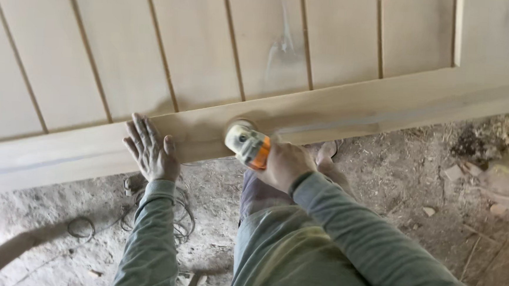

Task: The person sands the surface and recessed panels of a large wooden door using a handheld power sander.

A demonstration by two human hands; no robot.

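Wooden door panel [339, 110], bottom rail under a power sander [247, 144].
My right hand [285, 164] is closed round the sander, its pad on the rail's near edge; my left hand [151, 148] lies flat and open on the rail. Pale dusty streaks mark the rail rightward; I judge sanding partway done. Cable [179, 215] coils on the dirt floor [416, 188].

You have two hands in view, your left hand [151, 151] and your right hand [285, 165]; one orange-and-cream power sander [247, 144]; one pale wooden door panel [212, 58], seven grooves showing on it; one coil of cable [182, 215] on the dirt floor [416, 188].
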